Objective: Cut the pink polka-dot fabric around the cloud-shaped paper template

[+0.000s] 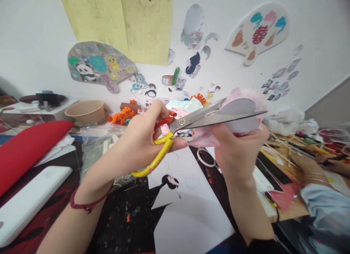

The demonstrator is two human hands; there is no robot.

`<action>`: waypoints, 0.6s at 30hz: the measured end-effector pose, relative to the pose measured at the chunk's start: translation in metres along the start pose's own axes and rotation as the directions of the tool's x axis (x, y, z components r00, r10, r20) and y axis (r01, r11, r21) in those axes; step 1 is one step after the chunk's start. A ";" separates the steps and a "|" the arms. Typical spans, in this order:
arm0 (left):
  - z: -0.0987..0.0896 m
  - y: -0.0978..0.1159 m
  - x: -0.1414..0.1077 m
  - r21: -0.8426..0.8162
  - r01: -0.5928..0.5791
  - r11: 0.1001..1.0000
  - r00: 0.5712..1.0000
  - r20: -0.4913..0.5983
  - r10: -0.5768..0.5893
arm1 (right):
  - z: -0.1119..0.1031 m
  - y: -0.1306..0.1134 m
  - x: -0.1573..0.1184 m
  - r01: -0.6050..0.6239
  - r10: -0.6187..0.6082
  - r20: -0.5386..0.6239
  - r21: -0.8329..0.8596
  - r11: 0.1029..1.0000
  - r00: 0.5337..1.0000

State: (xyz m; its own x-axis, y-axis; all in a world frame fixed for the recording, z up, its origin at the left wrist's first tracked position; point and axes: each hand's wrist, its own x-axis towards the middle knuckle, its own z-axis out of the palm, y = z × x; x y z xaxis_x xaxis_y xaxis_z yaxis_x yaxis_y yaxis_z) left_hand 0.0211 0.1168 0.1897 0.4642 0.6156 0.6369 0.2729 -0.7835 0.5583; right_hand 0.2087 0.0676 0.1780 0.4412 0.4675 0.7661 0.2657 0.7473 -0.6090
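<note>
Scissors (182,122) with red and yellow handles are up in the left hand (142,129), fingers curled through the loops, blades parted across a grey rounded piece (240,107) (from here I cannot tell whether they bite into it). At three o'clock from the pivot, the right hand (237,148) has bent fingers closed on that piece and some pink cloth (202,137). Both hands are raised above the dark counter (120,224). At six o'clock, below them, white paper (188,219) lies there with faint round outlines and a black patch. A white slab (35,201) sits at eight o'clock; at nine comes an orange bundle (125,116), with a tan bowl (84,111) farther out. Around four o'clock I see a co-worker's pale blue sleeve (325,206). On the wall, one decorated fan (100,66) is at ten o'clock.
</note>
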 end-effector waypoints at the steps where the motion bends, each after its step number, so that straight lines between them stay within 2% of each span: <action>1: 0.001 0.000 0.000 0.004 0.010 1.000 1.000 -0.001 -0.010 | 0.000 0.001 0.000 0.005 -0.005 0.000 0.000 1.000 1.000; 8: 0.003 0.007 0.000 0.050 0.070 0.996 0.997 0.012 -0.071 | -0.001 0.004 0.002 0.009 -0.009 -0.001 0.050 0.999 1.000; 12: 0.003 0.012 0.000 0.040 0.118 0.992 0.992 0.041 -0.120 | 0.003 0.004 0.003 0.093 -0.088 -0.034 0.155 0.983 0.996; 18: 0.007 0.013 0.000 -0.011 0.148 0.989 0.988 0.046 -0.147 | 0.000 -0.002 0.002 -0.005 0.002 0.028 0.113 0.994 1.000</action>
State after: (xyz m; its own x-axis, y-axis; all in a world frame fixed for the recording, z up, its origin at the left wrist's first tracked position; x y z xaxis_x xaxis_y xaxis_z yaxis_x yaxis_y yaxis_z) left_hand 0.0306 0.1064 0.1933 0.4570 0.7196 0.5228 0.3289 -0.6828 0.6524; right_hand 0.2093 0.0667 0.1804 0.4179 0.4818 0.7702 0.1649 0.7935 -0.5858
